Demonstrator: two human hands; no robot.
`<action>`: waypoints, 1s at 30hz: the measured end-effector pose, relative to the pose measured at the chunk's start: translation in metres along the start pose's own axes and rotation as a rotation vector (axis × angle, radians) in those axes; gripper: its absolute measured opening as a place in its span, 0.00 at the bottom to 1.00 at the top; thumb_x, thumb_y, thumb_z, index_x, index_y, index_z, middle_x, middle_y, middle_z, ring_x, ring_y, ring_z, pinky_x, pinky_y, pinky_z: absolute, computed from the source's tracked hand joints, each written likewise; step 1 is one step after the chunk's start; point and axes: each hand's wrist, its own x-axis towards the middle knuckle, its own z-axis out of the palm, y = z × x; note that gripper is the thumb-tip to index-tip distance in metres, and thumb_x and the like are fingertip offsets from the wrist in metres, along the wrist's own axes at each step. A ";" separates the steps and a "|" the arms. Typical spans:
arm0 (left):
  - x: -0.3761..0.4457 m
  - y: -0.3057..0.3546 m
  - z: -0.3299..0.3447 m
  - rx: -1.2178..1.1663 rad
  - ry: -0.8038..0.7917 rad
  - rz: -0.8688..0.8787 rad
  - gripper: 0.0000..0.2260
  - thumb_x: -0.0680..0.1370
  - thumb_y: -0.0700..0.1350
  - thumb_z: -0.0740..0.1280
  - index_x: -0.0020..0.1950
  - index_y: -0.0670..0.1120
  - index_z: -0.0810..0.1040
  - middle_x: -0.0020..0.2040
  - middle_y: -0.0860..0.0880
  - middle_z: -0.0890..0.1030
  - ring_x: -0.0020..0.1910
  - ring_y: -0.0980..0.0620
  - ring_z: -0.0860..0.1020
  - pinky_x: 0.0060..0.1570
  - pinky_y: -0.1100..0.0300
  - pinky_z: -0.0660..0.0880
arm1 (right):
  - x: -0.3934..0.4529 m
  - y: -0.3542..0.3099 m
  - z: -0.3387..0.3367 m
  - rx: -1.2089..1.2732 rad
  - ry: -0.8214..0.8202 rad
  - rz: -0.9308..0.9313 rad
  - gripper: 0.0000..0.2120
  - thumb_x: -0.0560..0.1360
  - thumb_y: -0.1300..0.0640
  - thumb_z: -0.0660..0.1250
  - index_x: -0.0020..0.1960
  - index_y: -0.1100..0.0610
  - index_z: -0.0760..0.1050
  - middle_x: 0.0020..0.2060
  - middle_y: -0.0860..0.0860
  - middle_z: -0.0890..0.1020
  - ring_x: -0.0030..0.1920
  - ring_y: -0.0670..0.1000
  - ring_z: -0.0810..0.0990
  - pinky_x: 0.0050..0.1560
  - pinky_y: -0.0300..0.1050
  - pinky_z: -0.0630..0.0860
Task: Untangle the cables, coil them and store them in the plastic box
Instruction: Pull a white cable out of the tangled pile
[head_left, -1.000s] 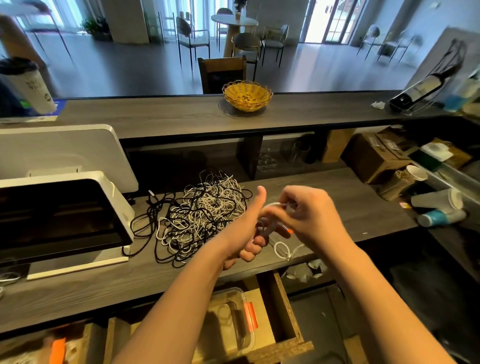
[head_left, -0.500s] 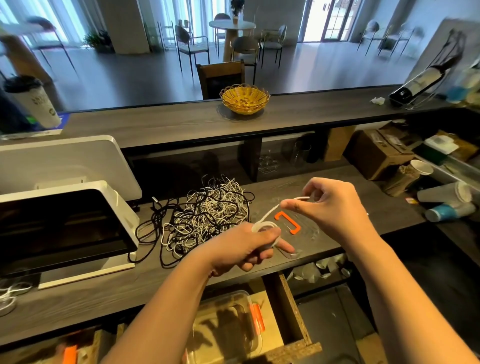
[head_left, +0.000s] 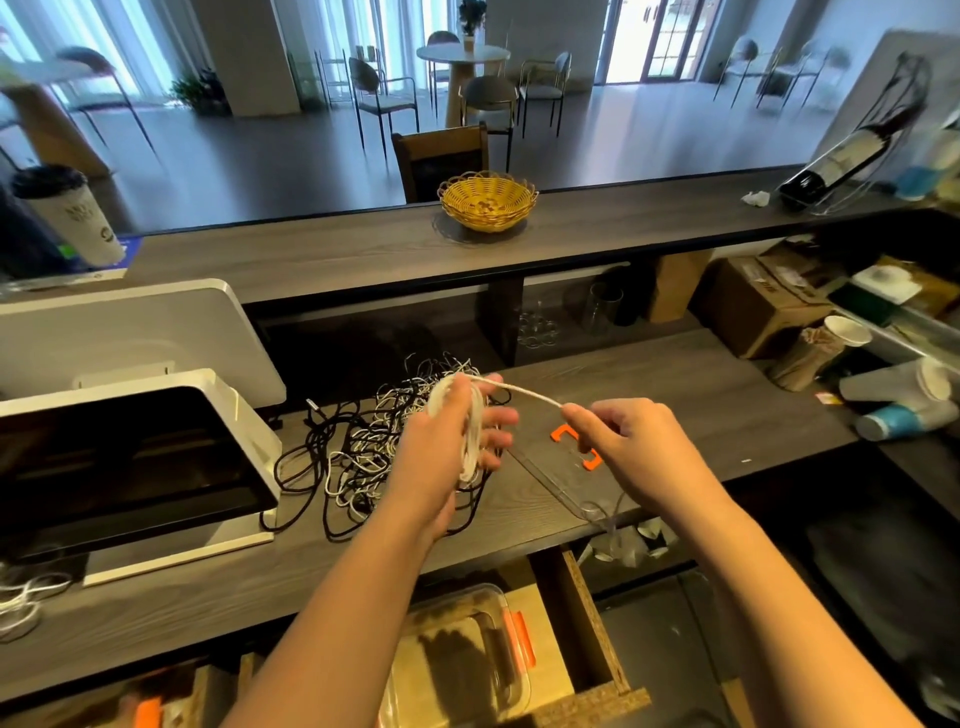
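Between raised hands (head_left: 540, 441), taut white cable (head_left: 524, 391)

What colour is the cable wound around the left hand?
White; the wound cable on the left hand shows best in the head view.

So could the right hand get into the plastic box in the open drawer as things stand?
Probably yes. The plastic box sits lidless in the open drawer below the counter edge, nothing covering it. But the right hand pinches the white cable wound round the left hand.
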 end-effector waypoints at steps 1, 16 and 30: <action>0.001 0.001 0.000 -0.070 0.024 0.002 0.18 0.85 0.54 0.54 0.61 0.48 0.81 0.51 0.46 0.87 0.46 0.51 0.84 0.44 0.59 0.81 | -0.001 0.001 0.003 0.015 -0.019 -0.003 0.22 0.79 0.40 0.61 0.36 0.53 0.80 0.32 0.55 0.82 0.35 0.55 0.79 0.39 0.52 0.76; 0.016 0.006 -0.011 -0.822 0.365 0.168 0.22 0.85 0.59 0.52 0.66 0.48 0.78 0.34 0.50 0.77 0.31 0.56 0.75 0.36 0.60 0.78 | -0.020 0.008 0.031 0.133 -0.237 0.009 0.20 0.81 0.42 0.59 0.40 0.53 0.79 0.28 0.49 0.73 0.30 0.46 0.70 0.37 0.47 0.69; 0.047 -0.022 -0.042 -0.038 0.757 0.307 0.26 0.81 0.68 0.50 0.55 0.54 0.82 0.41 0.51 0.69 0.34 0.57 0.66 0.33 0.63 0.64 | -0.032 -0.037 0.017 0.012 -0.541 -0.105 0.14 0.81 0.44 0.60 0.48 0.48 0.82 0.33 0.48 0.77 0.34 0.48 0.74 0.43 0.55 0.77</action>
